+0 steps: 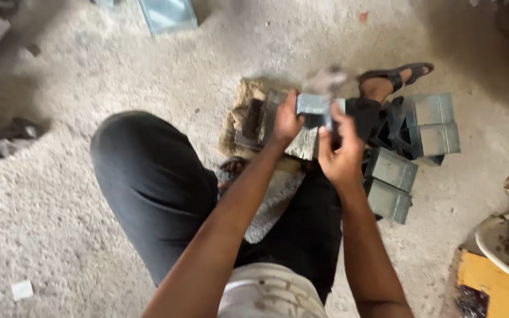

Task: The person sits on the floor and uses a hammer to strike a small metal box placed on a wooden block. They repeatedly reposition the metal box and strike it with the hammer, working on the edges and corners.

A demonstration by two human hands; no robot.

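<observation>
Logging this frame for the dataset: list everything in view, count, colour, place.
small metal box: one, grey, held between both hands above the block
stacked metal boxes: about five visible, grey with dark open ends, on the floor right of the hands
block: one, tan and worn, on the floor under the hands
metal sheet piece: one, pale grey, top edge
yellow object: one, bottom right corner, partly cut off
white hoop: one, resting on the yellow object
floor: grey, gritty
sandal: one, black, on the foot at top right
trousers: black, on the bent knee at left
left hand: gripping the box's left side
right hand: fingers on the box's right side
</observation>
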